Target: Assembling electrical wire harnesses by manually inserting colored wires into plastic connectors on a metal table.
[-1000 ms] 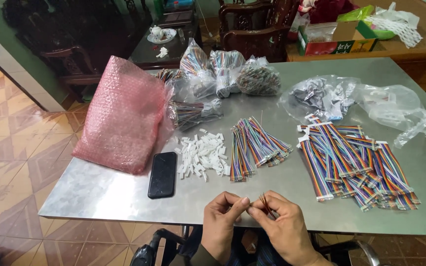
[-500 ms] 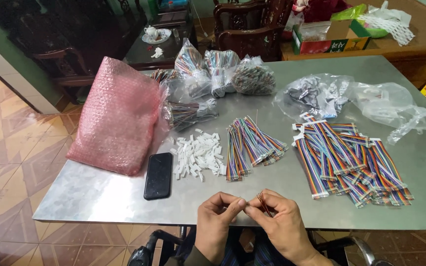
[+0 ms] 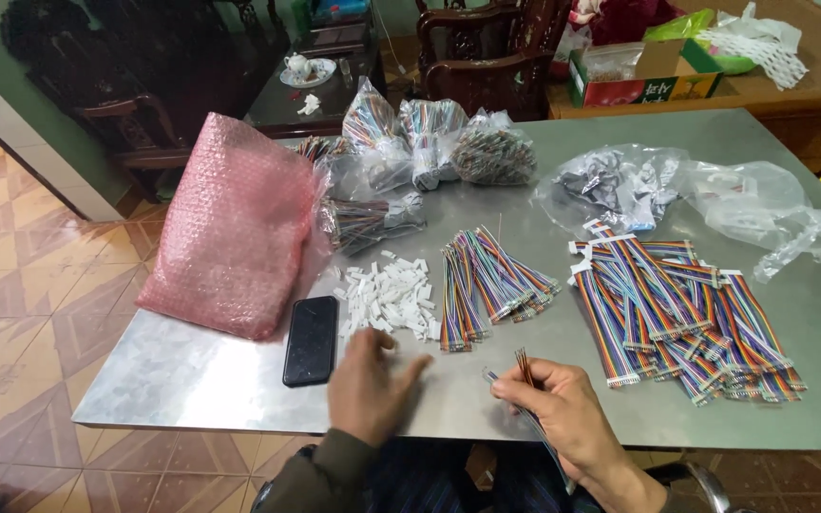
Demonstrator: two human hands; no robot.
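At the near table edge, the right hand (image 3: pixel 563 410) pinches one rainbow ribbon cable (image 3: pixel 523 372), light and limp, best held near its bare tips. The left hand (image 3: pixel 368 385), fingers loose and blurred, seemingly empty, reaches toward the heap of white connector housings (image 3: pixel 390 296). Two cable piles lie beyond.

I read this as home piecework, not a factory. Steel table (image 3: pixel 192 380) stands on patterned orange floor tiles (image 3: pixel 21 313); carved dark wooden chairs (image 3: pixel 486 47) and a tea set (image 3: pixel 304 68) sit past its far edge. Bagged wire bundles (image 3: pixel 429 142) and rainbow ribbon cables (image 3: pixel 677 313) cover the top.
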